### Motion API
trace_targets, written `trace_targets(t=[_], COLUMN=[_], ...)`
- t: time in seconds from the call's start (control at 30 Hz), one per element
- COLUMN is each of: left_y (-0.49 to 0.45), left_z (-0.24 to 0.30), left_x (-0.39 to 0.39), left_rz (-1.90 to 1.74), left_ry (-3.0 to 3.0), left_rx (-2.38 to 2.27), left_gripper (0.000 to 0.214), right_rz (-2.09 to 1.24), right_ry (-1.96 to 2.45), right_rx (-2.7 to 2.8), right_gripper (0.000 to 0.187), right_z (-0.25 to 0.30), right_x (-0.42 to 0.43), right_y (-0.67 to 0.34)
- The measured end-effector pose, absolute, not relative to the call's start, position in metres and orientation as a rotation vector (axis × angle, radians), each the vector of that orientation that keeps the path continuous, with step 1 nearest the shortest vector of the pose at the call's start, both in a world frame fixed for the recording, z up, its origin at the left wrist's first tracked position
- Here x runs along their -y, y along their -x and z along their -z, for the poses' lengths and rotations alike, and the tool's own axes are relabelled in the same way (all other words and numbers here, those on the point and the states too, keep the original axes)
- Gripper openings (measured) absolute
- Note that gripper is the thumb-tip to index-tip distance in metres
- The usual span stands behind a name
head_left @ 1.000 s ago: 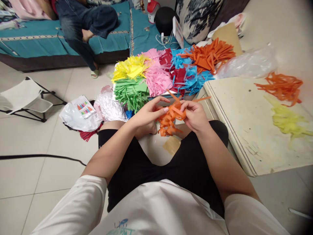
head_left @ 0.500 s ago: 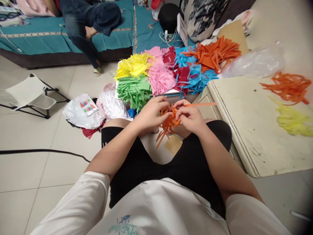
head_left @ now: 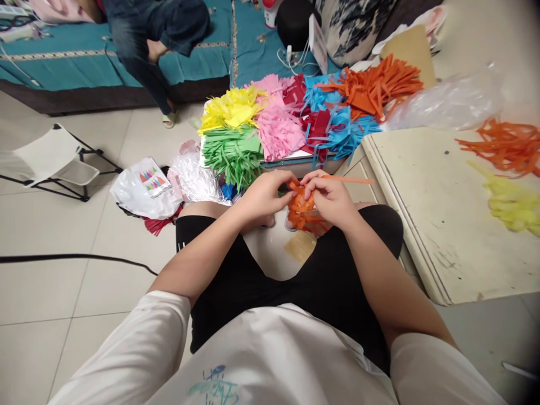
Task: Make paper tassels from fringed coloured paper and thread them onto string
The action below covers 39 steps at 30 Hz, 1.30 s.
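Note:
Between my knees, both hands work on an orange paper tassel whose thin strips hang down. My left hand pinches its upper left side between thumb and fingers. From the right, my right hand grips the top of the same tassel, fingers curled. One flat orange strip sticks out to the right past my right hand. Just beyond my hands lie piles of fringed paper: green, yellow, pink, dark red, blue and orange.
At the right, a cream cabinet top bears an orange tassel and a yellow one. Plastic bags lie on the floor at left, near a folding stool. A person in jeans sits on the teal-covered sofa.
The tassel's strips have swung to the right and now hang more bunched beneath my right hand. My fingers have shifted slightly at its top. The view has tilted a little.

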State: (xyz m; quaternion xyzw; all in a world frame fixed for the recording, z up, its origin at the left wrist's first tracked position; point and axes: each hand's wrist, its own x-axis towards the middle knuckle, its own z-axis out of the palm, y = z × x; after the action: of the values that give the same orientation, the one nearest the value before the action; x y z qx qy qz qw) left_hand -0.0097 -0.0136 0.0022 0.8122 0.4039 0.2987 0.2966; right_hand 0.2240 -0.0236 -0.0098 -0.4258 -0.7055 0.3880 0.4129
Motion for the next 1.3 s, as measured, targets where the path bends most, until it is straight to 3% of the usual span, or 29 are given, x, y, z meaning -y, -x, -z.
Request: trace_targets(t=[0.27, 0.37, 0.5, 0.7, 0.83, 0.9, 1.03, 1.13, 1.3], left_y=[0.011, 0.011, 0.020, 0.034, 0.031, 0.028, 0.025, 0.027, 0.033], left_z=[-0.006, -0.008, -0.011, -0.016, -0.018, -0.017, -0.011, -0.007, -0.012], left_x=[0.011, 0.011, 0.004, -0.004, 0.002, 0.005, 0.004, 0.000, -0.003], left_rz=[-0.745, -0.742, -0.789, -0.780, -0.786, -0.749, -0.700, -0.738, -0.727], left_ry=[-2.024, -1.927, -1.689, -1.629, -1.948, -1.981, -1.721, -1.591, -1.443], left_rx=[-0.985, -0.943, -0.852, -0.832, -1.040, -1.038, -0.951, -0.959, -0.924], left_gripper=[0.030, 0.024, 0.024, 0.031, 0.031, 0.029, 0.026, 0.028, 0.030], right_rz=[-0.922, -0.882, -0.722, -0.444, -0.176, -0.259, -0.802, -1.051, -0.886], right_ry=[1.087, 1.075, 1.207, 1.780, 1.615, 1.319, 0.898, 0.980, 1.317], right_rx=[1.757, 1.878, 2.014, 1.887, 1.622, 1.681, 2.050, 2.203, 2.359], right_gripper=[0.022, 0.026, 0.032, 0.048, 0.039, 0.036, 0.048, 0.050, 0.039], right_z=[0.011, 0.011, 0.015, 0.021, 0.006, -0.003, -0.006, 0.007, 0.027], right_x=[0.022, 0.020, 0.010, -0.009, -0.001, 0.013, 0.038, 0.040, 0.027], right_y=[-0.225, -0.231, -0.253, -0.313, -0.310, -0.283, -0.222, -0.205, -0.229])
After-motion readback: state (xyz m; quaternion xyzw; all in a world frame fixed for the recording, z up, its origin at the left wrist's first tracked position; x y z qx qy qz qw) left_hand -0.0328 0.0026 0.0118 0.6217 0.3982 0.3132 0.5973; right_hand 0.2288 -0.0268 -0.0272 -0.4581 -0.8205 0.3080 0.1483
